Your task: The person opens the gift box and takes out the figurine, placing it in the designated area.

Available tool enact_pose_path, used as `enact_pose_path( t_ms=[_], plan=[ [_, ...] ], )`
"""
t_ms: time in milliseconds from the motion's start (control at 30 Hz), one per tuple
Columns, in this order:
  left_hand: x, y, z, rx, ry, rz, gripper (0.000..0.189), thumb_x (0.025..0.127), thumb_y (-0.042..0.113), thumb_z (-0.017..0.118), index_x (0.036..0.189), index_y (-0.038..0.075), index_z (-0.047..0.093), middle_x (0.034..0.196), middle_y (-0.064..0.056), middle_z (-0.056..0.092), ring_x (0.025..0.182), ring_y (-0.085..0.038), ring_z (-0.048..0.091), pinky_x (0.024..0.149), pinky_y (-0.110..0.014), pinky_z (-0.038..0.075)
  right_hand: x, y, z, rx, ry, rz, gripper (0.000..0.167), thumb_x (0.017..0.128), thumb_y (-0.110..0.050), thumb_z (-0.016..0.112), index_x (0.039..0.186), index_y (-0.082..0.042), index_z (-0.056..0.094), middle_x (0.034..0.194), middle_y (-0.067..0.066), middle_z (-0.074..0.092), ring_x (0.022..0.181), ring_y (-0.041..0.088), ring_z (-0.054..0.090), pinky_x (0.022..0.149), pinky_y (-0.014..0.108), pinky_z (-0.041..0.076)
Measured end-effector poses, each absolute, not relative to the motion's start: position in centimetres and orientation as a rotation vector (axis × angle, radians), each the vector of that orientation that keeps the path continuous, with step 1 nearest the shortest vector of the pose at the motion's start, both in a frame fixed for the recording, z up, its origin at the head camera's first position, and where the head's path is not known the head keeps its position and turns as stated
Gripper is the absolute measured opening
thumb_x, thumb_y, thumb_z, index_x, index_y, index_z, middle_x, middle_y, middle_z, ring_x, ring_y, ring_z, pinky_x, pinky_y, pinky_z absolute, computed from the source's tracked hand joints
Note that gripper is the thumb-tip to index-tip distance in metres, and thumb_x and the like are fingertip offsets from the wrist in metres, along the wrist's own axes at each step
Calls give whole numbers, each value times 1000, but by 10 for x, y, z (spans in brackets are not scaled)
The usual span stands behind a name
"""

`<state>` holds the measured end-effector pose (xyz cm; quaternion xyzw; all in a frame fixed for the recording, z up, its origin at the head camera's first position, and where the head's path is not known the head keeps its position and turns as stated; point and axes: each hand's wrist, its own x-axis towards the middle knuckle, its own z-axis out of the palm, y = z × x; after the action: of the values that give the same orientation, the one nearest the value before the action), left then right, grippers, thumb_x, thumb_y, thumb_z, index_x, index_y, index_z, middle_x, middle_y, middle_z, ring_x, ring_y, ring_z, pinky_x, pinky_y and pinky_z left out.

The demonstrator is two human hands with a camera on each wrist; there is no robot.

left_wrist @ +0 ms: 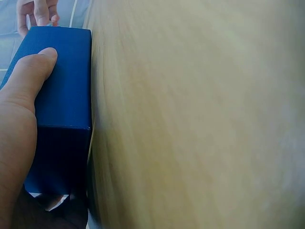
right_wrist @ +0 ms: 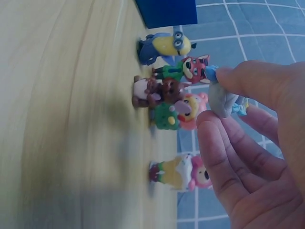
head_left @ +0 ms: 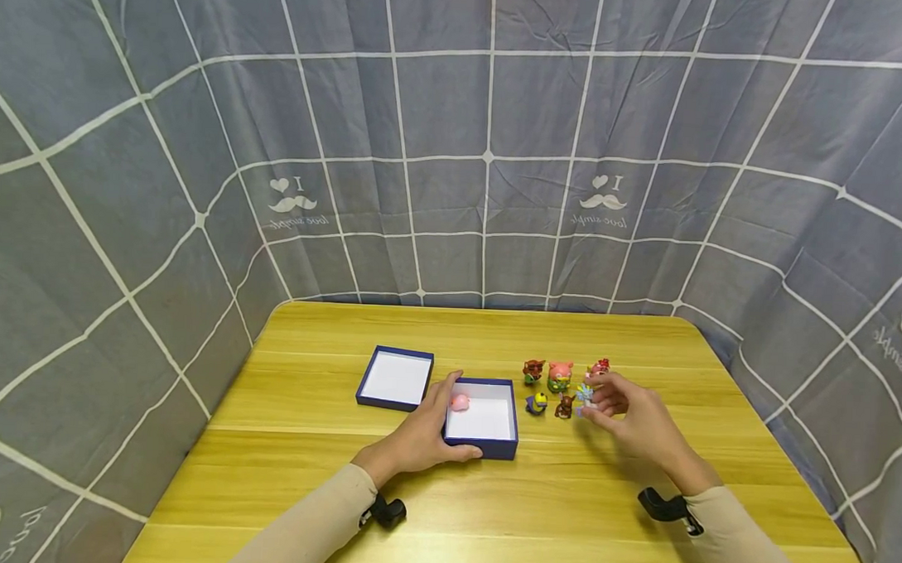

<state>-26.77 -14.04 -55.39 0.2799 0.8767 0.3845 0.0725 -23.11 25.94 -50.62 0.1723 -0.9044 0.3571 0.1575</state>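
My left hand [head_left: 419,436] grips the blue box [head_left: 499,450] at its left side, thumb across the near wall and fingers along the left wall. In the left wrist view the thumb lies flat on the blue wall [left_wrist: 71,90]. Inside the white-lined box sits a small pink figurine [head_left: 459,403]. Right of the box, my right hand [head_left: 636,412] pinches a grey and light-blue figurine [right_wrist: 223,99] between thumb and fingers, raised off the table. Below it stand a brown figurine [head_left: 563,406] and a yellow-and-blue minion figurine [right_wrist: 169,46].
A blue-edged lid [head_left: 396,379], white inside, lies left of the box. Behind the minion are a fox figurine [head_left: 533,370] in green and a pink-and-green figurine [head_left: 560,375]. Another pink-headed figurine [right_wrist: 178,172] stands farther right. A grey checked curtain [head_left: 454,190] surrounds the wooden table [head_left: 302,475].
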Motion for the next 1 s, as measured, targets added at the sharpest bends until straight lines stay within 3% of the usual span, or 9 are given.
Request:
enact_pose_path(
  t_ms=[200, 567, 1000],
  plan=[
    [-268, -140, -554, 850, 2640, 1155, 135, 94, 62, 95, 189, 21, 9, 184, -19, 34, 154, -39, 59, 130, -62, 52, -232, 264, -511, 454, -2615, 1035, 44, 96, -6, 96, 137, -1, 78, 101, 5, 83, 87, -1, 73, 79, 20, 64],
    [-268, -140, -554, 838, 2643, 1150, 136, 93, 64, 95, 189, 23, 8, 186, -18, 32, 154, -37, 58, 130, -62, 51, -233, 272, -517, 435, -2648, 1015, 43, 96, -2, 96, 134, 0, 78, 101, 5, 84, 86, 1, 74, 77, 24, 67],
    [-269, -140, -556, 843, 2636, 1166, 136, 93, 64, 95, 189, 26, 7, 187, -18, 32, 158, -37, 56, 132, -62, 49, -233, 280, -520, 308, -2767, 910, 42, 97, -13, 98, 134, -4, 81, 103, 4, 85, 87, 10, 79, 79, 26, 67]
  ],
)
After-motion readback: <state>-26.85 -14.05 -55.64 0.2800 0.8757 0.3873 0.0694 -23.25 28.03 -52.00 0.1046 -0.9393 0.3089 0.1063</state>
